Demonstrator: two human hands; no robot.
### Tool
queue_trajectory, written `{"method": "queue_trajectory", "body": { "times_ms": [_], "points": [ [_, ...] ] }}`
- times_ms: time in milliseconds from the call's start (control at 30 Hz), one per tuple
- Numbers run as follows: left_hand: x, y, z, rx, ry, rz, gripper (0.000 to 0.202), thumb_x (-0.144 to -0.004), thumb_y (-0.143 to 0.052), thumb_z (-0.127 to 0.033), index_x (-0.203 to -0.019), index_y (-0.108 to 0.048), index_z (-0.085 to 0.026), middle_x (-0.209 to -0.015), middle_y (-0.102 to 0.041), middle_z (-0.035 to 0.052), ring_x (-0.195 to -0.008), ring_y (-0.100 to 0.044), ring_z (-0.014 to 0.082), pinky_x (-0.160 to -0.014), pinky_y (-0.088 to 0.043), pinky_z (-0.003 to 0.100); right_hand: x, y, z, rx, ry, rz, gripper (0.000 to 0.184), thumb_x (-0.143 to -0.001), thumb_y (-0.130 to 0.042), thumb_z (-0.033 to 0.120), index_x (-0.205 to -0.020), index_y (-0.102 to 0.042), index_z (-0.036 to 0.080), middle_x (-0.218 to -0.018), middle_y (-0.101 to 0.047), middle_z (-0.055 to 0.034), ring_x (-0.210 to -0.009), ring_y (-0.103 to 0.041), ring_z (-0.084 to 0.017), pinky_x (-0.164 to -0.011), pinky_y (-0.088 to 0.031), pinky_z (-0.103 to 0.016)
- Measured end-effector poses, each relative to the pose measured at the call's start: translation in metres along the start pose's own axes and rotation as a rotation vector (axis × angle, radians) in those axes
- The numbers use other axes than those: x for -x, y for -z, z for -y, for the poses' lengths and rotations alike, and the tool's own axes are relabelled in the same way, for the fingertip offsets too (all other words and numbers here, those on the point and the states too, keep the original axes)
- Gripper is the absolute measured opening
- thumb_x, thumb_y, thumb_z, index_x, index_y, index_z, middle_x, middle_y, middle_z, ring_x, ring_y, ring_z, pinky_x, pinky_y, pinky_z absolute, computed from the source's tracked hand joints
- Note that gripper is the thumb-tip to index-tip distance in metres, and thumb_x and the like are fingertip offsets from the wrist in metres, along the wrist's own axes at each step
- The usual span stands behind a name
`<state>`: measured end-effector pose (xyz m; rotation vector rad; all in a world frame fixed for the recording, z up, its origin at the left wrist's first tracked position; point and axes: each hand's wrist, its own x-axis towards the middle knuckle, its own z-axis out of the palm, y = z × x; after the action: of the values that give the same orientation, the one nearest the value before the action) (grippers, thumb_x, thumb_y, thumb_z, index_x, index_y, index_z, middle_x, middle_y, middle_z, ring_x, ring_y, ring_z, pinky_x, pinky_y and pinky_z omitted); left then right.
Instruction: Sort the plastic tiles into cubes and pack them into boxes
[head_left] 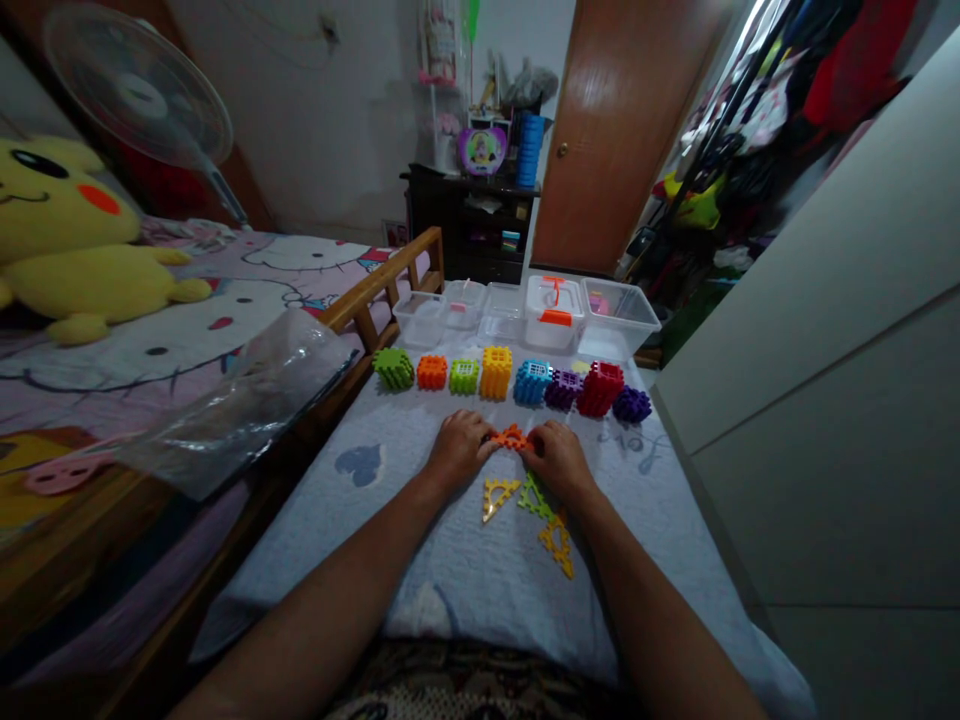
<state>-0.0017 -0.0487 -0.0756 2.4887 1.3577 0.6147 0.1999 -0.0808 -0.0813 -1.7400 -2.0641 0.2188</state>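
Observation:
An orange triangular toy building piece point(513, 438) with notched edges lies between my two hands. My left hand point(463, 446) pinches its left corner with closed fingers. At the right corner, the fingers of my right hand point(556, 456) are closed on the same piece. Just below are a yellow triangle piece point(498, 496), a green triangle piece point(535, 496) partly beside my right hand, and a darker yellow triangle piece point(556, 546) touching or close to the green one.
Behind my hands stands a row of stacked pieces, including green point(394, 369), yellow point(496, 373), blue point(532, 382) and red point(601, 388). Clear plastic boxes point(421, 320) line the far edge. A wooden bed rail point(405, 262) is left; a white cabinet point(840, 330) is right.

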Motion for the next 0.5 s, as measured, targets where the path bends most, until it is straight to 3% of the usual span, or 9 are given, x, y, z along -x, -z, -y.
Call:
{"method": "queue_trajectory", "body": {
  "times_ms": [167, 300, 500],
  "points": [
    [0.000, 0.000, 0.001, -0.022, -0.051, 0.012, 0.016, -0.090, -0.066, -0.033, -0.089, -0.073, -0.018, -0.091, -0.067, 0.0074, -0.093, -0.057, 0.0231, -0.087, -0.042, 0.038, -0.001, 0.000, -0.003, -0.059, 0.015, -0.035, 0.008, -0.078, -0.068, 0.023, -0.073, -0.064, 0.019, -0.076, -0.060, -0.0032, -0.075, -0.054, -0.018, -0.070, -0.039, -0.029],
    [0.001, 0.004, 0.003, -0.035, -0.063, -0.022, 0.016, -0.091, -0.065, -0.032, -0.091, -0.072, -0.018, -0.091, -0.068, 0.0073, -0.092, -0.057, 0.0233, -0.088, -0.043, 0.038, 0.000, 0.003, -0.007, -0.171, 0.045, -0.077, 0.008, -0.080, -0.067, 0.026, -0.083, -0.066, 0.019, -0.081, -0.062, -0.0038, -0.077, -0.056, -0.018, -0.072, -0.042, -0.030],
    [0.008, 0.028, 0.020, -0.094, 0.037, -0.136, 0.017, -0.092, -0.060, -0.030, -0.095, -0.073, -0.019, -0.094, -0.068, 0.0094, -0.095, -0.057, 0.0259, -0.089, -0.044, 0.041, 0.002, 0.006, -0.016, -0.297, 0.022, -0.173, 0.020, -0.084, -0.061, 0.031, -0.098, -0.066, 0.017, -0.091, -0.067, -0.0084, -0.083, -0.059, -0.022, -0.079, -0.047, -0.035]
  ]
}}
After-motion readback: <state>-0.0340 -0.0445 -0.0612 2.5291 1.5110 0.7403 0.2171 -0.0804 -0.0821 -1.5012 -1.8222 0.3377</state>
